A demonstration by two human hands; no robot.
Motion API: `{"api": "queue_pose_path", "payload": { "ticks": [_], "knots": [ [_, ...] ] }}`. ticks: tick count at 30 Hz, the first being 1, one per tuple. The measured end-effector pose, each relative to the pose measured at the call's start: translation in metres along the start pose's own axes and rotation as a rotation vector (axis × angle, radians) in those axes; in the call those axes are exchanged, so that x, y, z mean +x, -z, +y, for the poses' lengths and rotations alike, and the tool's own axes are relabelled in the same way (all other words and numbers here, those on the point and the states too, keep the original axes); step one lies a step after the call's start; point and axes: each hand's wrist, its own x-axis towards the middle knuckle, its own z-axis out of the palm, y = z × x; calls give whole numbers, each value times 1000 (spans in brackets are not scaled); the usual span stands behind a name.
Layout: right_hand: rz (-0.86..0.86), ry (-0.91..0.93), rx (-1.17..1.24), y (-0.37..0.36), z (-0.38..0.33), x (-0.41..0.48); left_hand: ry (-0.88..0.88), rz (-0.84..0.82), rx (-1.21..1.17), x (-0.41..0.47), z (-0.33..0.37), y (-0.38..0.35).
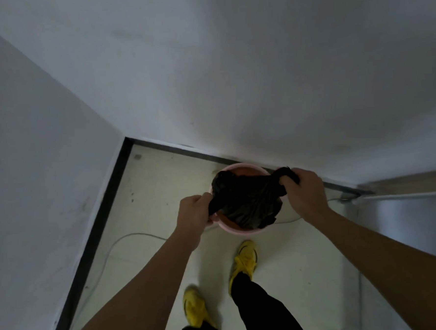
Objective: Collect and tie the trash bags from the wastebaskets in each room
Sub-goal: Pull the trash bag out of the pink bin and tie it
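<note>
A black trash bag (247,198) is bunched over a round pink wastebasket (237,232) that stands on the floor against the wall. My left hand (193,213) grips the bag's near-left edge. My right hand (304,189) holds a gathered corner of the bag at the right, pulled out past the basket's rim. The bag's mouth is drawn up between both hands, and its contents are hidden.
White walls meet in a corner (126,138) to the left, with a dark baseboard (98,223) along the pale floor. A thin white cable (119,241) curves across the floor at left. A grey metal surface (406,219) stands at the right. My yellow shoes (245,258) are just before the basket.
</note>
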Motion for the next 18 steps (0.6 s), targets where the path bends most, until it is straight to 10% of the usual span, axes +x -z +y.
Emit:
{"api": "queue_pose_path", "payload": {
  "ticks": [18],
  "knots": [
    [343, -57, 308, -5, -47, -255, -415, 74, 314, -163, -116, 130]
  ]
}}
